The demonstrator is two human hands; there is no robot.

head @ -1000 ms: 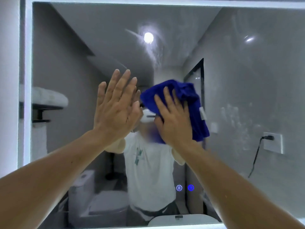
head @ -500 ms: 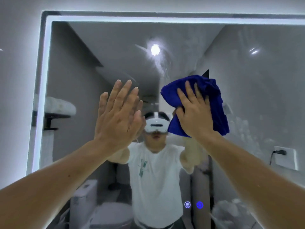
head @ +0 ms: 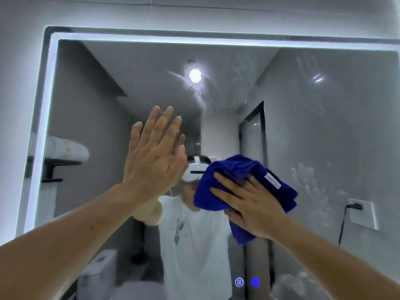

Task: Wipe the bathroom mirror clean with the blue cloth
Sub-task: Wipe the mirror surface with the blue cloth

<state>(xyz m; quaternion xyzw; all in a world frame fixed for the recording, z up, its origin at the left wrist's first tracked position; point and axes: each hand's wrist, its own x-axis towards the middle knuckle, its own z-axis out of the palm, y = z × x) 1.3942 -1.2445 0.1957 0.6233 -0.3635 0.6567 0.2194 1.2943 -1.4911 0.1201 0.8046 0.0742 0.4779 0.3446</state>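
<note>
Pressing bunched blue cloth (head: pixel 238 168) on mirror (head: pixel 324 131), right hand (head: pixel 253 205) lies flat; left hand (head: pixel 151 163) flat, empty.

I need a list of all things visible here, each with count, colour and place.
mirror: one, white lit frame, wall ahead
blue cloth: one, deep blue, on the glass right of centre
smears: several, whitish, right part of the glass
touch icons: two, one white and one blue, bottom of the glass
ceiling lamp: one, white, reflected near the top
socket: one, white with black plug, reflected at right
towels: a stack, white, reflected at left
toilet: one, white, reflected lower left
left hand: one, bare, flat on the glass
right hand: one, bare, pressing the blue cloth
</note>
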